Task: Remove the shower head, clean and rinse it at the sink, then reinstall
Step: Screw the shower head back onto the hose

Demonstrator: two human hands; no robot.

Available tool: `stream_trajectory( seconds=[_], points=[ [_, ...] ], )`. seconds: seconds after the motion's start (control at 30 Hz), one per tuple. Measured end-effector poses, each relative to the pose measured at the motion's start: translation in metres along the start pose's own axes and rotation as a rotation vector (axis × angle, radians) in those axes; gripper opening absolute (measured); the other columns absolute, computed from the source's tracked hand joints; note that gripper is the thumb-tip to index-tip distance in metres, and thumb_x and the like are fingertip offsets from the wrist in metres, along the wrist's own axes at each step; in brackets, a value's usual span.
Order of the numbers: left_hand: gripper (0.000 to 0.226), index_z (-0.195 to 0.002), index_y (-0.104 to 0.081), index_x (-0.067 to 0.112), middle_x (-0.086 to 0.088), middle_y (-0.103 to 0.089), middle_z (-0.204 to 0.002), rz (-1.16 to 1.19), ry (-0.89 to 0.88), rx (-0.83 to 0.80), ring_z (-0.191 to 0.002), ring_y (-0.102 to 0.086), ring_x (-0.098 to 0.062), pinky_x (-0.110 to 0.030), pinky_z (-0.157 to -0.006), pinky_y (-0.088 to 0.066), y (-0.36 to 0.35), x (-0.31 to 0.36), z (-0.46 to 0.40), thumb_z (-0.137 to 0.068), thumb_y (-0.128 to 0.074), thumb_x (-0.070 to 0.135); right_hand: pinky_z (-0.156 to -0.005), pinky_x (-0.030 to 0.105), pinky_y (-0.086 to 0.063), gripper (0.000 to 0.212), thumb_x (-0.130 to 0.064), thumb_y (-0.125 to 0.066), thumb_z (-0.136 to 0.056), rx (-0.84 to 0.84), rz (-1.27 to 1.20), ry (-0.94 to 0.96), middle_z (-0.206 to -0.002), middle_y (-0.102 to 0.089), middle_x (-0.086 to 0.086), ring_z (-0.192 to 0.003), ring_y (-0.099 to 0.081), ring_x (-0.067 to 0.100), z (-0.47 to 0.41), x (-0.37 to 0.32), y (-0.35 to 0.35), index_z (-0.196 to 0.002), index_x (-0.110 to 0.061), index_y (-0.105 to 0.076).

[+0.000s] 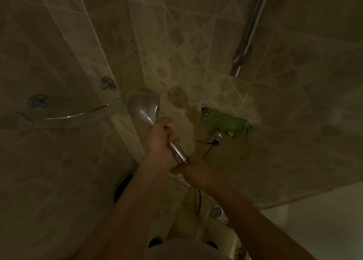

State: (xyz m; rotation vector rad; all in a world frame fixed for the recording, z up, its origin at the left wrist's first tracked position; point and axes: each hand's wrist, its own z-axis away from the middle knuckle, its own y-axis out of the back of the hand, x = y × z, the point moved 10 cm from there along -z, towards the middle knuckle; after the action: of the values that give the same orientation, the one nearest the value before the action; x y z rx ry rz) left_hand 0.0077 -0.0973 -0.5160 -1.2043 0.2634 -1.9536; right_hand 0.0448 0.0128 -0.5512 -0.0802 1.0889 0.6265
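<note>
shower head (144, 107) is off any holder and held out in front of the tiled corner, its round chrome face tilted up and to the left, its handle running down and to the right. left hand (161, 140) is wrapped around the upper part of the handle, fingers closed tight on it, thumb side toward the head. right hand (196, 172) sits just below, at the bottom end of the handle where the hose (198, 200) joins; its grip is closed around that joint, though the fingers are in shadow and the exact hold is hard to make out. the hose hangs down from there in a loop toward the floor, and a thin stretch of it rises behind the right hand toward the mixer tap (214, 139) on the wall.

a green cloth (227, 123) is draped over the tap body, with the chrome lever sticking out below it to the left. up the wall to the right, a chrome riser pipe (248, 31) runs diagonally, its lower end hanging free above the tap. on the left wall a curved glass corner shelf (64, 120) with a metal rail is fixed by two round mounts. low down, a round floor drain (216, 211) shows beside the hose loop, and a dark round object (122, 187) sits behind the left forearm. the whole scene is dim.
</note>
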Motion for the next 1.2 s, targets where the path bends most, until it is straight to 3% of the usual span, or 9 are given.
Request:
stream_trajectory(
  seconds=[0.13, 0.33, 0.47, 0.57, 0.7, 0.8, 1.0, 1.1, 1.2],
  points=[
    [0.022, -0.069, -0.050, 0.019, 0.005, -0.040, -0.048, 0.108, 0.074, -0.337, -0.040, -0.038, -0.009, -0.023, -0.045, -0.032, -0.024, 0.007, 0.010, -0.081, -0.067, 0.025, -0.038, 0.021, -0.028, 0.033, -0.024, -0.073, -0.070, -0.207, -0.271, -0.066, -0.045, -0.042, -0.001, -0.037, -0.036, 0.013, 0.009, 0.002, -0.020, -0.044, -0.023, -0.052],
    [0.014, -0.095, -0.066, 0.013, -0.001, -0.063, -0.072, -0.160, 0.035, 0.061, -0.067, -0.062, -0.016, -0.032, -0.069, -0.054, 0.004, -0.004, 0.006, -0.084, -0.075, 0.015, -0.048, 0.024, -0.035, 0.028, -0.021, -0.062, -0.085, 0.215, 0.093, 0.096, -0.052, -0.049, -0.005, -0.045, -0.047, 0.007, 0.003, -0.005, 0.020, -0.059, -0.019, -0.051],
    [0.020, -0.073, -0.058, 0.015, 0.005, -0.048, -0.045, -0.102, 0.011, 0.154, -0.037, -0.046, -0.008, -0.019, -0.040, -0.042, 0.013, -0.012, 0.009, -0.086, -0.072, 0.012, -0.053, 0.028, -0.039, 0.020, -0.020, -0.060, -0.087, 0.172, 0.268, 0.149, -0.063, -0.056, 0.003, -0.058, -0.056, 0.016, 0.006, -0.005, 0.009, -0.068, -0.014, -0.056],
    [0.038, -0.057, -0.045, 0.021, 0.008, -0.032, -0.040, 0.052, 0.035, -0.076, -0.031, -0.027, -0.007, -0.020, -0.035, -0.025, 0.003, -0.012, 0.007, -0.090, -0.064, 0.018, -0.045, 0.024, -0.034, 0.030, -0.020, -0.071, -0.079, 0.003, 0.029, 0.025, -0.051, -0.050, -0.002, -0.046, -0.046, 0.013, 0.007, 0.004, -0.005, -0.055, -0.020, -0.054],
    [0.032, -0.060, -0.053, 0.019, 0.005, -0.043, -0.049, 0.253, 0.068, -0.468, -0.043, -0.040, -0.010, -0.025, -0.051, -0.034, -0.019, 0.001, 0.020, -0.082, -0.068, 0.034, -0.037, 0.020, -0.024, 0.037, -0.019, -0.072, -0.072, -0.254, -0.248, -0.023, -0.043, -0.039, 0.000, -0.035, -0.032, 0.014, 0.017, -0.002, -0.019, -0.042, -0.020, -0.050],
    [0.020, -0.080, -0.066, 0.014, -0.003, -0.060, -0.075, 0.210, 0.031, -0.262, -0.067, -0.058, -0.017, -0.032, -0.068, -0.047, -0.003, -0.002, 0.016, -0.079, -0.075, 0.031, -0.042, 0.023, -0.034, 0.022, -0.021, -0.070, -0.077, -0.062, -0.079, 0.021, -0.049, -0.050, -0.003, -0.042, -0.044, 0.013, 0.011, -0.009, 0.000, -0.057, -0.021, -0.061],
    [0.010, -0.081, -0.063, 0.011, 0.000, -0.057, -0.058, -0.034, 0.021, 0.184, -0.049, -0.057, -0.012, -0.025, -0.051, -0.050, 0.023, -0.016, 0.017, -0.089, -0.069, 0.012, -0.053, 0.028, -0.040, 0.017, -0.025, -0.056, -0.087, 0.226, 0.445, 0.174, -0.073, -0.063, 0.004, -0.067, -0.062, 0.019, 0.010, -0.013, 0.017, -0.081, -0.012, -0.064],
    [0.031, -0.064, -0.042, 0.020, 0.007, -0.033, -0.043, 0.085, 0.044, 0.109, -0.033, -0.030, -0.008, -0.020, -0.040, -0.028, 0.018, -0.018, 0.013, -0.089, -0.059, 0.011, -0.059, 0.035, -0.046, 0.014, -0.021, -0.062, -0.084, 0.117, 0.328, 0.155, -0.074, -0.066, 0.007, -0.067, -0.063, 0.018, 0.008, -0.014, 0.004, -0.077, -0.009, -0.066],
    [0.034, -0.058, -0.037, 0.023, 0.008, -0.029, -0.041, 0.164, 0.071, -0.161, -0.033, -0.025, -0.008, -0.024, -0.045, -0.018, -0.001, -0.009, 0.014, -0.081, -0.062, 0.019, -0.041, 0.023, -0.034, 0.031, -0.019, -0.074, -0.077, -0.117, -0.081, 0.028, -0.049, -0.052, -0.002, -0.040, -0.046, 0.011, 0.013, -0.011, -0.010, -0.050, -0.022, -0.058]
  ],
)
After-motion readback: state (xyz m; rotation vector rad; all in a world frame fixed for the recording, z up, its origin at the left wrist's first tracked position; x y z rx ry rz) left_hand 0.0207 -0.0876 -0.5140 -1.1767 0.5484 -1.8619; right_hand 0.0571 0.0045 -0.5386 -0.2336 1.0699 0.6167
